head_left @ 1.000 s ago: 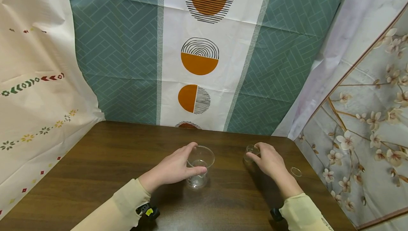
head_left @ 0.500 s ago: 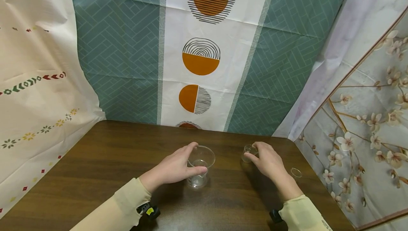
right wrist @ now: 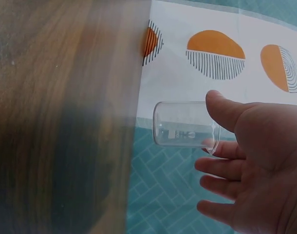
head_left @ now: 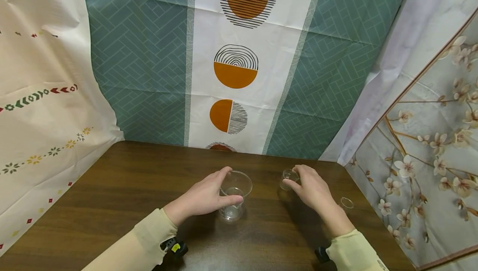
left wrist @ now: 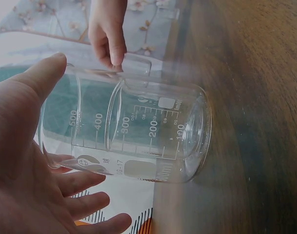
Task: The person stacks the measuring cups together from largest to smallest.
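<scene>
My left hand grips a large glass beaker near its rim, thumb on one side and fingers on the other. Graduations up to 500 are printed on its wall, and a smaller graduated beaker sits inside it. To the right, my right hand pinches another small clear beaker by the rim between thumb and index finger. That small beaker is upright, its base close over the table. In the right wrist view the other three fingers are spread away from the glass.
A thin clear glass ring or rim shows on the dark wooden table, right of my right forearm. A patterned cloth hangs behind the table's far edge. Flowered fabric borders the right side.
My right hand has shifted a little to the left with the small beaker, toward the large one. The left hand and the large beaker have stayed in place.
</scene>
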### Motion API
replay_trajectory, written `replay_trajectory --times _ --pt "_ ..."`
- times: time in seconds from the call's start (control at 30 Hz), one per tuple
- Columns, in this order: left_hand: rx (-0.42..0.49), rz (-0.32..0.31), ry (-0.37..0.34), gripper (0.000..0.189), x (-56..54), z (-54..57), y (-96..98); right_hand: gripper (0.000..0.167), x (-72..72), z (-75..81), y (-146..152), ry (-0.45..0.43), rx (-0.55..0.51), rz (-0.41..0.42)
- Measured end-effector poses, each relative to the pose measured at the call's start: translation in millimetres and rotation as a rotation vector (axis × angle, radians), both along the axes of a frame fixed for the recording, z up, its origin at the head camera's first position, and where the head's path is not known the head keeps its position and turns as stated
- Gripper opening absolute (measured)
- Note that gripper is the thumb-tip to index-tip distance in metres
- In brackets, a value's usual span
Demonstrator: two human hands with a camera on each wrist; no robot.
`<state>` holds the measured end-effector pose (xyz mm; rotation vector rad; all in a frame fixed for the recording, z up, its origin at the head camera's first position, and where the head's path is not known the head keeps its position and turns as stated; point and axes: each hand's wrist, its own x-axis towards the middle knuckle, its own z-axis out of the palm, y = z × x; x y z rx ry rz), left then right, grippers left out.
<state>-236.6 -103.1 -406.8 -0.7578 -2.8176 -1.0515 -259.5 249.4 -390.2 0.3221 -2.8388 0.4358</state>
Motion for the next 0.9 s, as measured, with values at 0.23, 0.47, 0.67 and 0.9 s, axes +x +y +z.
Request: replay_trajectory --times 0.23,0.47,0.67,0.9 --pt "-0.002 0.002 -0.003 0.097 0.1 -0.6 0.1 0.057 2.9 2.4 -2.8 0.029 0.008 0.015" --pt "0.004 -0.003 -0.006 0.098 0.1 -1.2 -0.1 0.058 6.2 6.4 -6.5 0.05 0.011 0.035" --pt "0.015 -0.004 -0.005 0.095 1.1 -0.4 0.1 0.055 9.3 10.5 -10.2 0.068 0.004 0.049" --pt "0.006 -0.001 0.001 0.097 0.8 0.4 0.2 0.052 13.0 15.6 -14.3 0.097 -0.004 0.068"
